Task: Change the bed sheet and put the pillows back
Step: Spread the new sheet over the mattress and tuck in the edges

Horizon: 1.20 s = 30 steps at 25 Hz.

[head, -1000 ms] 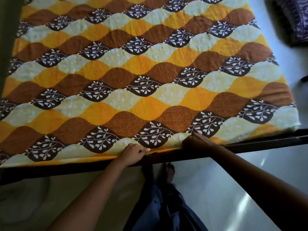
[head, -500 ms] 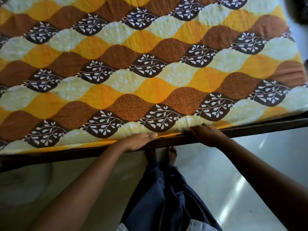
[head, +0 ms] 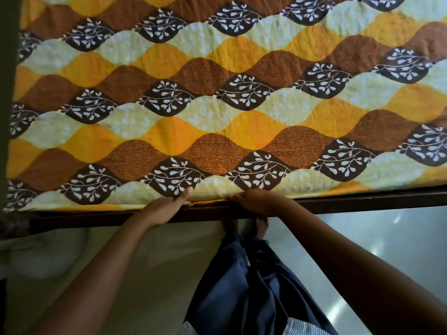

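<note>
At its near edge, left hand (head: 169,206) and right hand (head: 254,201) (fingers straight) press the bed sheet (head: 217,122).

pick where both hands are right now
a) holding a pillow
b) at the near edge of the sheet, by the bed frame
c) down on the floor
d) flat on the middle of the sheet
b: the left hand and right hand both rest at the near edge of the bed sheet, just above the dark bed frame.

No readable text, label, brand, number or sign anywhere in view. Bed sheet (head: 217,131): wave-and-leaf print only, no lettering.
</note>
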Each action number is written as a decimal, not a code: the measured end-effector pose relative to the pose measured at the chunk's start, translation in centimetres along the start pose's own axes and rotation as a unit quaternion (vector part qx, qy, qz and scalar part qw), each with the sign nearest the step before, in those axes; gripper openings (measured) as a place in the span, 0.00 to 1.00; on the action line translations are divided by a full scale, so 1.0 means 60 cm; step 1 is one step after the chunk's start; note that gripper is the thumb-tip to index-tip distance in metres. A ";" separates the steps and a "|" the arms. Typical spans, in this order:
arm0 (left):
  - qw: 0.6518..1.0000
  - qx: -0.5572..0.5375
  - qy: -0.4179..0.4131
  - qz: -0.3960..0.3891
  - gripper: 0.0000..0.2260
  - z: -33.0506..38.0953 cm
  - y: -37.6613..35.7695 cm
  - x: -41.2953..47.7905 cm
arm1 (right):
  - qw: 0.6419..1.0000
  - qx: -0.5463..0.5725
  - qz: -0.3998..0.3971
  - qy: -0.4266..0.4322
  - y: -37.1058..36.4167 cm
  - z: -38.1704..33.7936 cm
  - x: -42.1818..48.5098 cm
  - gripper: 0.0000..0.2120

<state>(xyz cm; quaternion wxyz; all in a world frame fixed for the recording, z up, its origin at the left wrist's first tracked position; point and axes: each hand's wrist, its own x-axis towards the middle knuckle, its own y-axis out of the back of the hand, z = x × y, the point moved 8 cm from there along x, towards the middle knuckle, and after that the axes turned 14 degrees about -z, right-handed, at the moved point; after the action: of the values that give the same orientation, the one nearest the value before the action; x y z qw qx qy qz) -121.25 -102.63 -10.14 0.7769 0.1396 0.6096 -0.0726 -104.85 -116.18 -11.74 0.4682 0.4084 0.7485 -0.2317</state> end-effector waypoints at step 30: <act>0.904 0.116 -0.319 0.262 0.14 0.750 -0.310 0.068 | 0.923 -0.151 0.349 0.054 0.219 0.632 -0.436 0.17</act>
<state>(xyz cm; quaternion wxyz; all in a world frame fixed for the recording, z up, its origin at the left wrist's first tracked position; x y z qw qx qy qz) -83.82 -133.82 -6.70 0.8992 0.3524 0.2583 0.0226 -68.58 -146.79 -5.23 0.5346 0.5803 0.6086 0.0841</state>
